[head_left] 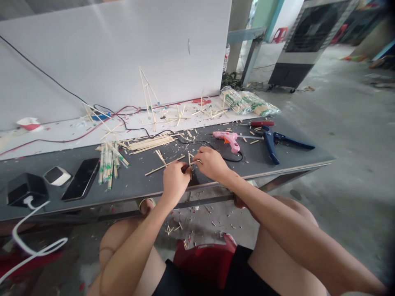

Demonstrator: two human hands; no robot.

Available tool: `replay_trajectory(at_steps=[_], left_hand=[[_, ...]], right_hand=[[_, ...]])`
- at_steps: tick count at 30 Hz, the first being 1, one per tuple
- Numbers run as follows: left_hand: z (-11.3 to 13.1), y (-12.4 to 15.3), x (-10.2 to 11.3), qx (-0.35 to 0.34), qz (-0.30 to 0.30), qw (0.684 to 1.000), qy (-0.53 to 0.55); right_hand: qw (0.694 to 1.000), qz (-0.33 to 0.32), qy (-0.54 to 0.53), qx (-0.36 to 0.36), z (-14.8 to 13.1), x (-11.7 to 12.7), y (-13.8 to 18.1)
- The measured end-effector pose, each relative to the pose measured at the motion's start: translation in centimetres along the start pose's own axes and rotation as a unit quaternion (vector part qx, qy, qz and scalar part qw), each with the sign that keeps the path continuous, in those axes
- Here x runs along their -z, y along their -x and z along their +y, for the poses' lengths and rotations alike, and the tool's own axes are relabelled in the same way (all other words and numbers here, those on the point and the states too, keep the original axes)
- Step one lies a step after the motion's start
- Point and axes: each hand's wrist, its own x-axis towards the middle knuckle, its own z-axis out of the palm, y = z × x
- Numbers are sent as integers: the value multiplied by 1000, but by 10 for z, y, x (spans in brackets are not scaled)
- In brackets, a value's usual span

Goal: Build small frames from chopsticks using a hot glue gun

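Sticks [189,158] are held pinched between the fingers of the left hand [176,177] and the right hand [212,163], near the table's [137,183] front edge; alignment could be lost through uneven pressure, or pieces dropped if either pinch is loosened.

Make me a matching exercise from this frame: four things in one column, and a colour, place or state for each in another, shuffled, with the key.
Column one:
1. Right hand
2. Glue gun
3. Phone
4. Cutter

Column two:
A. Black, lying flat beside wrapped sticks
B. Dark blue, toward the right end of the table
C. Fingers at small sticks, next to the left hand
D. Pink, with an orange trigger

Right pairs: 1-C, 2-D, 3-A, 4-B
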Motion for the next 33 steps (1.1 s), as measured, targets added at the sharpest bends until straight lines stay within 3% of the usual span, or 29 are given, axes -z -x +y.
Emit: replay_trajectory(at_steps=[5,10,13,19,24,33], left_hand=[[8,1,5,12,-53,998,-37],[8,0,5,23,-64,997,-40],[6,0,3,21,-51,998,-25],[2,-6,-1,-2,-7,1000,14],[6,-11,-5,-11,-27,999,-19],[10,-13,-8,-3,-59,995,-81]], right_hand=[[997,-65,34,22,1,1,-8],[992,-85,65,69,3,1,-11],[990,-78,88,82,3,2,-11],[993,-38,105,39,7,7,-11],[995,-50,83,22,11,3,-13],[995,-61,57,62,18,1,-18]])
